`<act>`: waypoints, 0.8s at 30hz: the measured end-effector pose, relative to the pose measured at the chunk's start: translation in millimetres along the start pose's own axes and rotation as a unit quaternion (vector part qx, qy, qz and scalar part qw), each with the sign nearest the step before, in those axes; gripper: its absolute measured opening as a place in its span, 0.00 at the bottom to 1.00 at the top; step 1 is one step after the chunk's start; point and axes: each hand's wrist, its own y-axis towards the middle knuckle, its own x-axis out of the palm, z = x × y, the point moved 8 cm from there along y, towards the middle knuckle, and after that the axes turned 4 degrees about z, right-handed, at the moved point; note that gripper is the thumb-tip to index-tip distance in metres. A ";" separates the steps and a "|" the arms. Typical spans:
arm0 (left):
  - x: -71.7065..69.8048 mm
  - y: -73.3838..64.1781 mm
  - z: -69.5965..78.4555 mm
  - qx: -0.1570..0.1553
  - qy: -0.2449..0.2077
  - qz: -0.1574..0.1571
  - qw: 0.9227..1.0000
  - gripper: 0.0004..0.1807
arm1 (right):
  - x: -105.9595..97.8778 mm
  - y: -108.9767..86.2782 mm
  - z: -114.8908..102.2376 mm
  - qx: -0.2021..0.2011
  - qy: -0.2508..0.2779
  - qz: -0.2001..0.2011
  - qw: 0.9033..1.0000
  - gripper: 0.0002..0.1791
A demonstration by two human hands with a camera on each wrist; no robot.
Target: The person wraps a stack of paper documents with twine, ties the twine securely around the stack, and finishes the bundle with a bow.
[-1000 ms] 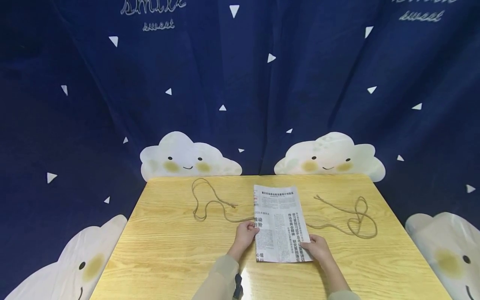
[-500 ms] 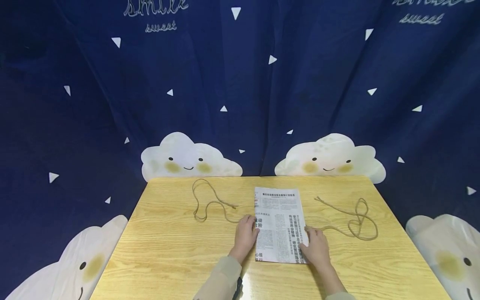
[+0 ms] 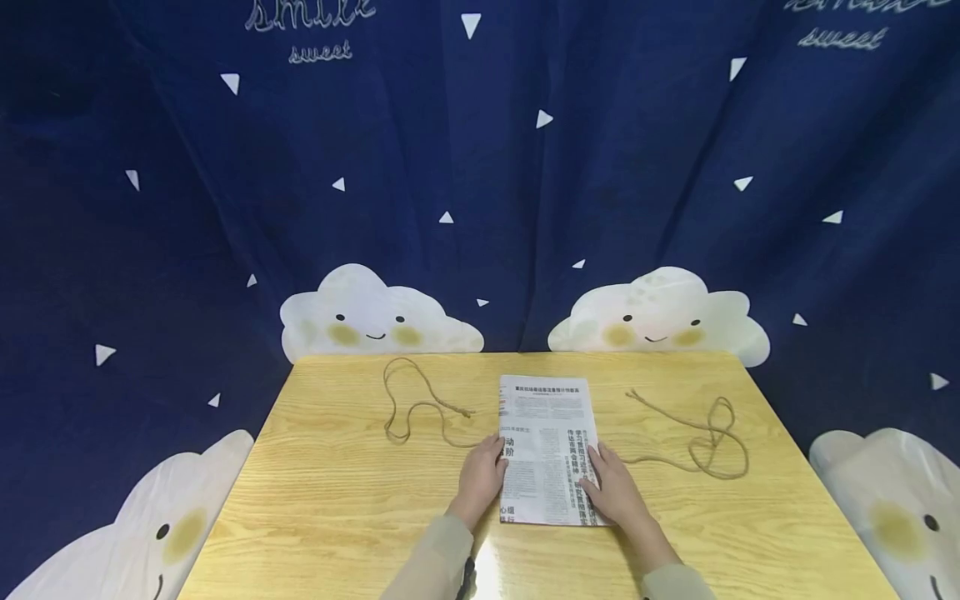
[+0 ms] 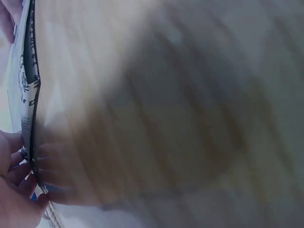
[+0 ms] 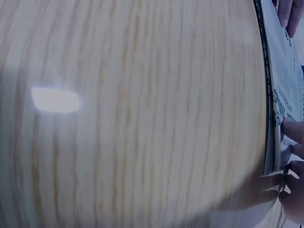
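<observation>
A folded newspaper (image 3: 543,417) lies on the wooden table between the two hands. The left hand (image 3: 482,477) rests along its left side, fingertips right at the edge. On the opposite side, the right hand (image 3: 613,487) has its thumb on the printed face and its fingers along the edge. Folded layers show at the newspaper's side (image 4: 29,102) in the left wrist view. A thin brown rope (image 3: 442,427) runs up to the paper's left edge near the left hand, and rope (image 3: 720,450) comes out on the right in a loose loop. The stretch under the newspaper is hidden.
The wooden table (image 3: 337,500) reaches back to a dark blue curtain (image 3: 517,167) printed with white triangles and smiling clouds. Bare wood spreads to the left and right of the newspaper.
The newspaper has shifted slightly left, both hands moving with it. The right hand has gone from pinching the lower right edge to lying farther up along that side.
</observation>
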 end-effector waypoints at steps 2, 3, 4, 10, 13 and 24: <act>-3.0 -1.7 -5.4 -0.003 -0.001 0.001 1.000 0.23 | 2.8 1.0 -5.0 -0.006 0.001 0.004 1.000 0.34; -4.5 -3.0 -8.5 -0.006 -0.004 -0.001 1.000 0.23 | 4.2 1.2 -7.7 -0.007 0.003 0.006 1.000 0.34; -6.5 -4.1 -11.6 -0.009 -0.011 0.000 1.000 0.23 | 6.0 1.3 -10.4 -0.008 0.005 0.007 1.000 0.34; -19.8 -11.9 -29.3 -0.028 -0.026 0.006 0.999 0.22 | 17.1 -1.5 -27.4 -0.009 0.011 0.007 1.000 0.34; -24.9 -15.1 -34.5 -0.031 -0.024 0.010 0.999 0.21 | 18.8 -3.9 -34.5 -0.010 0.012 0.015 1.000 0.34; -55.1 -5.4 -53.5 -0.066 -0.066 0.146 0.985 0.11 | 22.5 -5.5 -40.2 -0.019 0.002 0.030 0.999 0.34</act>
